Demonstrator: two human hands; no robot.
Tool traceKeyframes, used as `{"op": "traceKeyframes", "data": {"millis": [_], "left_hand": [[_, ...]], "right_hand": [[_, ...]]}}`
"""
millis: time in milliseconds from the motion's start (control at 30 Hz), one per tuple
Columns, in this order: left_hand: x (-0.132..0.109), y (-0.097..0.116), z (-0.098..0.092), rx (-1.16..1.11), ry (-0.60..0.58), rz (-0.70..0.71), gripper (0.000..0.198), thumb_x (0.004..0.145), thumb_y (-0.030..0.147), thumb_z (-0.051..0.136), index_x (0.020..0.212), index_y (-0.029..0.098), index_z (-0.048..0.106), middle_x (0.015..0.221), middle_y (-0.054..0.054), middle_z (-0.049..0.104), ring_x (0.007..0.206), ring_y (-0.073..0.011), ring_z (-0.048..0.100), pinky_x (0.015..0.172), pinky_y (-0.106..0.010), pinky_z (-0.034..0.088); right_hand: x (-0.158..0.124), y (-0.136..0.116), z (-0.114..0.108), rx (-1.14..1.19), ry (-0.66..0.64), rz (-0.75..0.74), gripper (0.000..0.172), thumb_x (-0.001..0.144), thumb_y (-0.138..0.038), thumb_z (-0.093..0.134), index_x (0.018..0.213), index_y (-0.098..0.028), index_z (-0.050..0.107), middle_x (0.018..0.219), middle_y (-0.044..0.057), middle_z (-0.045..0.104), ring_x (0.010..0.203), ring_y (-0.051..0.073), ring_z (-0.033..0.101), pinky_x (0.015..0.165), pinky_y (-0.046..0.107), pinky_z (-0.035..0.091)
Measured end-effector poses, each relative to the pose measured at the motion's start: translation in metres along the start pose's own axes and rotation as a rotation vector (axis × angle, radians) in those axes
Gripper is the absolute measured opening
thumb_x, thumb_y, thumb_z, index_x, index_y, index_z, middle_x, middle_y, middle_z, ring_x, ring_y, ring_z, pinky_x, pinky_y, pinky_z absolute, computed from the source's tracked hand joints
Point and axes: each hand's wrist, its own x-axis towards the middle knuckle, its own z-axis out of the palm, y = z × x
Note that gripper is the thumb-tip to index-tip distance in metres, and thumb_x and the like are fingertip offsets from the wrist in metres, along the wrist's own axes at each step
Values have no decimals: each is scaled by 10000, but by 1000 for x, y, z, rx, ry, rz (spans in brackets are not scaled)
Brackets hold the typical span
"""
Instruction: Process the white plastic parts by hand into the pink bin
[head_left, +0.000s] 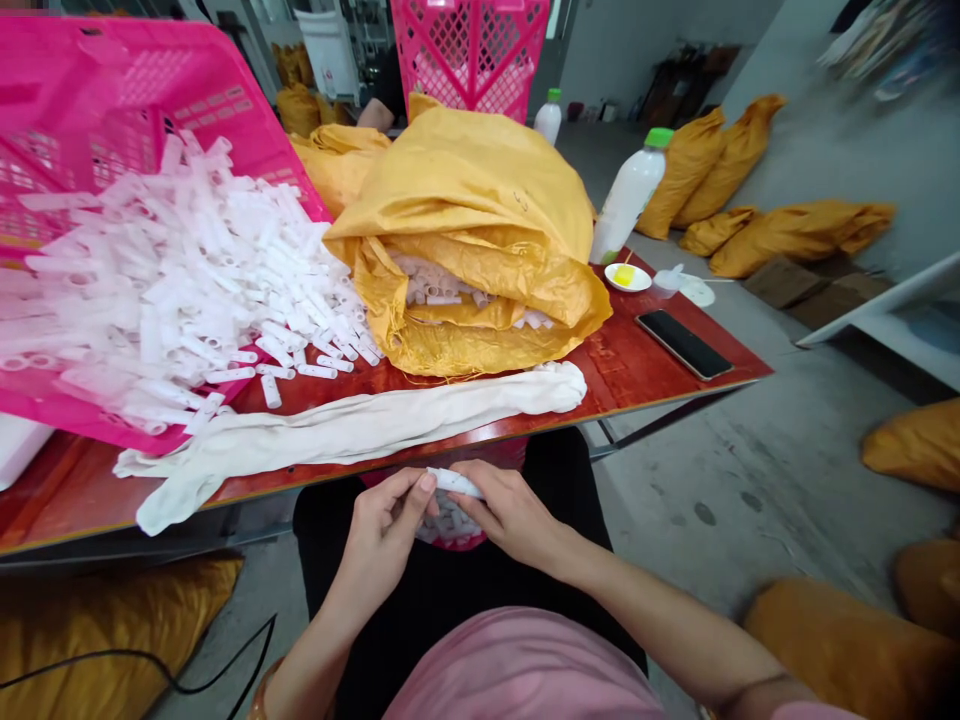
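Both my hands are in my lap, below the table's front edge. My left hand [386, 525] and my right hand [504, 512] pinch the two ends of one small white plastic tube [456, 483] between them. Right under it sits a small pink container [454, 530] holding several more white tubes. A big heap of the same white tubes [180, 285] spills from a tilted pink crate [90, 120] onto the red table [645, 365]. An open yellow sack [465, 230] in the table's middle shows more tubes inside.
A long white cloth [352, 430] lies along the table's front edge. A black phone [682, 343], a small white dish with something yellow [627, 277] and a white bottle with a green cap [630, 195] stand at the right. Yellow sacks [795, 230] lie on the floor; another pink crate [471, 50] stands behind.
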Motion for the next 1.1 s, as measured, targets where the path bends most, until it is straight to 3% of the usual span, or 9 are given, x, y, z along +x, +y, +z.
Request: {"op": "traceKeyframes", "data": {"millis": [167,400,567,700,800,900,967,1000,1100], "left_hand": [[4,-5,-8,188,-83,243,140,996,268,553,1072,199,647,895,-21,642,773,-136,595,711,-223,478],[5,2,-17,293,-296,275,128,1018,227,503,975,202,622,879,-13,647,777,-133,610,716,-221,481],[2,6,-18,252,-357,309,154,1031,205,470,1026,207,624,914,-21,644,804,-133,612,747,-226,485],[-1,-4,-9,236,-301,279,135,1015,187,485,1031,209,617,970,-33,612,866,-142,609,793,-240,486],[-5,-11,5,227,-277,240,229,933,136,562,1150,199,599,1045,-57,594,933,-167,599,838,-271,492],[-1,-15,6,214,-325,192,283,863,134,625,1140,194,634,988,-43,611,860,-160,598,774,-258,496],[13,-16,-13,234,-280,154,242,891,231,639,1130,193,655,877,-16,626,750,-145,594,693,-242,488],[23,-17,-30,281,-196,129,249,915,293,627,1139,187,655,828,-6,630,710,-143,592,666,-241,483],[56,-21,-97,673,235,13,297,979,384,523,1113,149,646,833,-31,661,732,-168,629,687,-267,487]], "right_hand": [[12,-2,-17,120,-198,5,365,1089,-415,347,1157,-171,609,1021,49,677,891,165,627,803,267,469],[27,-11,-39,-160,-415,-76,253,1031,-288,448,905,-161,628,770,13,605,676,133,527,645,237,369],[13,-1,-15,237,-284,123,164,1002,-268,440,892,-187,531,664,-35,554,545,104,484,545,209,338],[-2,7,4,637,-203,292,265,1060,-391,322,996,-200,494,612,-58,529,457,99,421,481,206,322],[-4,7,6,469,-71,215,345,1068,-421,353,943,-182,569,669,-38,524,561,101,442,558,217,362],[-5,14,5,184,-90,128,355,1080,-417,344,1001,-188,604,872,18,649,745,136,584,708,253,448],[-10,29,7,-17,-147,132,353,1079,-420,337,1127,-195,605,1013,63,682,903,189,647,832,312,496],[-13,39,8,-129,-164,152,368,1072,-430,346,1209,-196,595,1101,95,680,996,225,655,897,359,506],[-18,63,7,-381,-209,192,480,1026,-452,438,1418,-189,522,1413,186,558,1302,333,544,1082,502,447]]}}
